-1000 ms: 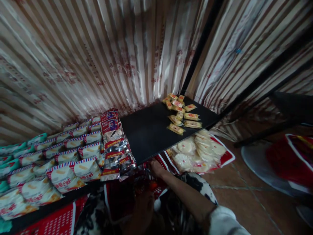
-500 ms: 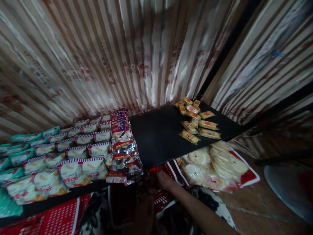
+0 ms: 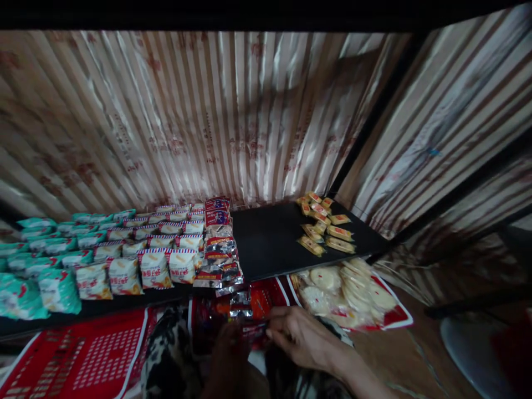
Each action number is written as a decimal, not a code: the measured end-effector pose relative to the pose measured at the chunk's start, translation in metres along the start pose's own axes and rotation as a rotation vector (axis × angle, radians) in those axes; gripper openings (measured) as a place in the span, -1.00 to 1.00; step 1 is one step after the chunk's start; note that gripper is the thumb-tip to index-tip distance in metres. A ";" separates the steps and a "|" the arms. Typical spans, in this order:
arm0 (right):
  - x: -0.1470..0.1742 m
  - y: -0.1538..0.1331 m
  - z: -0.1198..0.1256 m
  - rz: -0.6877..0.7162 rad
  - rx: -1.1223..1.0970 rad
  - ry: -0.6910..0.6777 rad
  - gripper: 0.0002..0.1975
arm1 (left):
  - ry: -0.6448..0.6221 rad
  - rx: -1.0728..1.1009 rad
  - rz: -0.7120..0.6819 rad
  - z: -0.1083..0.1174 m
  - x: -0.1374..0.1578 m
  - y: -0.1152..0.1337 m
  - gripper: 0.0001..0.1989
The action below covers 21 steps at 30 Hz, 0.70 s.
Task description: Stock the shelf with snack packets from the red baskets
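Left hand (image 3: 230, 354), in front of the black shelf (image 3: 266, 244), is too dark, so I cannot tell how its fingers stand; next comes the small packet (image 3: 253, 330), also before this shelf, then the right hand (image 3: 298, 334), which has drawn back from the shelf's front edge since half a second ago and has thumb and fingers clamped on the packet's right end. The packet looks dark red, with pale marks too blurred to read.

The held packet (image 3: 254, 331) in the fingers (image 3: 284, 339) shows dark red. Along the black shelf (image 3: 266, 244), from its left end, run teal packets (image 3: 61, 292), white packets (image 3: 155, 271) with red-and-blue striped tops, and red-and-silver sachets (image 3: 217, 256); yellow packets (image 3: 339, 232) with orange labels lie toward the far right corner.
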State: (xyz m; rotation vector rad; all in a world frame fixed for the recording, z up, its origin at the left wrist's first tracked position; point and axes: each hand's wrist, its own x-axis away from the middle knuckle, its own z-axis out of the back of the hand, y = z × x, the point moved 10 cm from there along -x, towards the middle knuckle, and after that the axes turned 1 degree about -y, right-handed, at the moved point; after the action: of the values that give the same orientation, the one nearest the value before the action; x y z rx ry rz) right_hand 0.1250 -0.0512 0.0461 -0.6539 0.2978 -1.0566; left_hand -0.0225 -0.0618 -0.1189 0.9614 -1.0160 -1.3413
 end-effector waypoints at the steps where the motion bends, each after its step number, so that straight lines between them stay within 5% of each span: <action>1: 0.001 -0.014 0.005 0.049 0.004 -0.033 -0.72 | -0.019 0.042 -0.026 0.000 0.002 0.009 -0.64; 4: 0.000 -0.043 0.019 0.144 -0.003 -0.060 -0.66 | -0.113 0.172 -0.038 -0.001 0.007 0.031 -0.53; 7: -0.002 -0.052 0.041 0.195 -0.113 0.096 -0.68 | -0.134 0.217 0.072 0.008 0.009 0.045 -0.47; 10: 0.000 -0.033 0.064 0.153 -0.222 0.417 -0.71 | -0.122 0.303 0.136 0.024 0.006 0.067 -0.47; 13: 0.005 0.009 0.063 -0.048 -0.386 0.677 -0.61 | -0.141 0.430 0.181 0.034 0.001 0.088 -0.45; 16: -0.005 0.029 0.018 -0.168 -0.649 0.510 -0.46 | -0.126 0.533 0.214 0.040 -0.003 0.099 -0.48; 19: -0.014 0.011 -0.024 -0.107 -0.866 0.233 -0.47 | -0.158 0.571 0.212 0.035 -0.005 0.107 -0.50; 21: -0.016 -0.002 -0.032 -0.065 -0.909 0.197 -0.54 | -0.201 0.571 0.192 0.028 -0.007 0.114 -0.50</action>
State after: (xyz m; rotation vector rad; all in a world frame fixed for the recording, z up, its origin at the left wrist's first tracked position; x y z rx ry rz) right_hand 0.0987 -0.0488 0.0212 -1.3749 0.9616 -1.0241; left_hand -0.0163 -0.0525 -0.0020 1.1215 -1.6566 -1.0157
